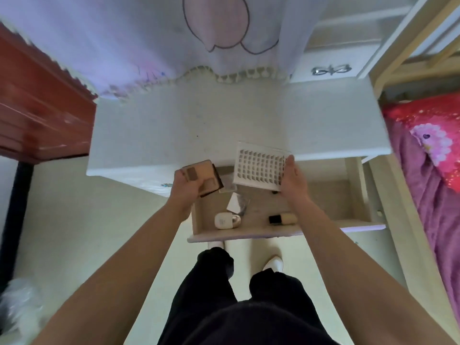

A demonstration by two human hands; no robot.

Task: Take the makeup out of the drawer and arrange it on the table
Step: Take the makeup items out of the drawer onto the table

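The white table fills the middle, with a pink-patterned curtain at 12 o'clock, a red wooden cabinet at 9 and a bed in red and purple covers at 3. Below the table's near edge, the drawer stands pulled out. My left hand grips a brown makeup palette above the drawer's 10 o'clock corner. My right hand holds a white lash tray by its 3 o'clock edge, over the table's rim. A beige bottle with a black cap and a small white case lie in the drawer at 6.
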